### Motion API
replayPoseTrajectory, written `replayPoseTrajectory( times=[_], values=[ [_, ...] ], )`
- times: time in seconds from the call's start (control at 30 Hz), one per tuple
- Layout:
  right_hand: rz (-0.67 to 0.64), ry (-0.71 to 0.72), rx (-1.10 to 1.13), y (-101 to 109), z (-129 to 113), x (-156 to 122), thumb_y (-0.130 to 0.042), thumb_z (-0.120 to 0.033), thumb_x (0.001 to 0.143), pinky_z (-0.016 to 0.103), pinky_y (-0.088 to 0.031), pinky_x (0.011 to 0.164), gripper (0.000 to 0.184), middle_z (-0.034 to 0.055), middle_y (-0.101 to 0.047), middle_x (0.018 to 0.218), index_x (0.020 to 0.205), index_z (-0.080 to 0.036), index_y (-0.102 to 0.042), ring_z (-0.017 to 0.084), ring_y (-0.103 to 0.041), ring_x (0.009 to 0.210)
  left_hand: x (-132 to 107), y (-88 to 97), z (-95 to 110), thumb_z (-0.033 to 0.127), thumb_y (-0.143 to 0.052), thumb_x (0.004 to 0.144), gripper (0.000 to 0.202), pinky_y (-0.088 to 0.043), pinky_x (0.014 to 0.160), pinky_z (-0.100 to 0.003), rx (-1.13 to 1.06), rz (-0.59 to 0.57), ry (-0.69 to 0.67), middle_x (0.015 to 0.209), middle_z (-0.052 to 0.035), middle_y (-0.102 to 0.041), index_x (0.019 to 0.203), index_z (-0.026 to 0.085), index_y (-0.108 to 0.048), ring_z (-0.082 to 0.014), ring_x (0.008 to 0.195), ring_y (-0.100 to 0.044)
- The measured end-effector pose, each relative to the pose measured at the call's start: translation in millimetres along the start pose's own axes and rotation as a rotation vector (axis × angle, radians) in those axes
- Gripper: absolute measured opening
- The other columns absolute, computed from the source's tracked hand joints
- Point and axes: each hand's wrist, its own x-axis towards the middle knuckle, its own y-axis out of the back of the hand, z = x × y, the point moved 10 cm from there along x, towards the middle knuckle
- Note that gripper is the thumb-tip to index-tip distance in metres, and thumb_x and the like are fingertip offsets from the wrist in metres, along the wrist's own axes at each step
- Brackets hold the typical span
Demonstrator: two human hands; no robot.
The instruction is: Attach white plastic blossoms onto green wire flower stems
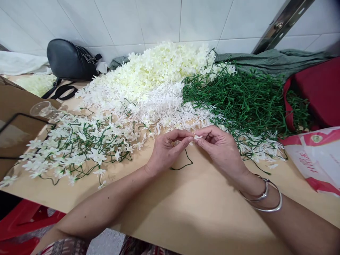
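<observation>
My left hand [170, 147] and my right hand [221, 147] meet fingertip to fingertip over the table, both pinched closed. Between them is a small white artificial flower piece [197, 137], mostly covered by the fingers. A thin green plastic stem [183, 167] curves out below my left hand; where its upper end goes is hidden. Just beyond my hands spreads a heap of white stamen pieces [167, 102]. Behind it rises a pile of cream-white petals [159, 67]. A tangle of green stems [236, 95] lies past my right hand. Assembled white flowers on stems [79, 141] are heaped at the left.
A clear plastic cup [44, 109] lies by a cardboard box [21, 117] at the left. A black bag [70, 60] stands against the tiled wall. At the right are a red bag [318, 88] and a white-and-red plastic packet [316, 156]. A red stool [23, 219] is below the table.
</observation>
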Motion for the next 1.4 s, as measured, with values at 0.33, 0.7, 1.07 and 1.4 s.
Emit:
replayPoseTrajectory(
  times=[0.33,0.7,1.07,1.4],
  values=[
    [0.040,0.020,-0.061,3,2,-1,-0.078,-0.033,0.084,0.029,-0.045,0.060,0.010,-0.0015,-0.067,0.072,0.087,-0.024,-0.079,0.015,-0.054,0.066,-1,-2.7,11,0.032,-0.071,0.097,0.015,-0.063,0.090,-0.032,0.112,-0.047,-0.113,0.102,-0.0065,-0.083,0.105,0.021,-0.077,-0.0183,0.095,-0.079],
    [0.023,0.132,-0.045,6,-9,7,-0.074,-0.030,0.089,0.037,-0.055,0.085,0.007,0.0041,-0.077,0.099,0.085,-0.025,-0.076,0.020,-0.070,0.096,2,10.6,14,0.031,-0.066,0.100,0.017,-0.062,0.092,-0.032,0.200,-0.011,-0.136,0.107,-0.0078,-0.082,0.109,0.021,-0.077,-0.0193,0.100,-0.078],
    [0.082,0.011,0.004,20,10,16,-0.078,-0.036,0.088,0.034,-0.055,0.074,0.016,0.0024,-0.076,0.083,0.083,-0.024,-0.069,0.019,-0.070,0.077,4,33.7,22,0.025,-0.061,0.101,0.018,-0.061,0.089,-0.028,0.316,0.181,-0.209,0.107,-0.0068,-0.081,0.110,0.020,-0.076,-0.0159,0.095,-0.076],
    [0.092,0.105,-0.028,22,-13,9,-0.075,-0.031,0.090,0.032,-0.051,0.065,0.015,0.0001,-0.068,0.079,0.084,-0.024,-0.063,0.016,-0.063,0.068,0,27.9,25,0.019,-0.060,0.102,0.017,-0.060,0.091,-0.027,0.361,0.157,-0.305,0.108,-0.0053,-0.081,0.110,0.021,-0.074,-0.0161,0.100,-0.077]
  ],
)
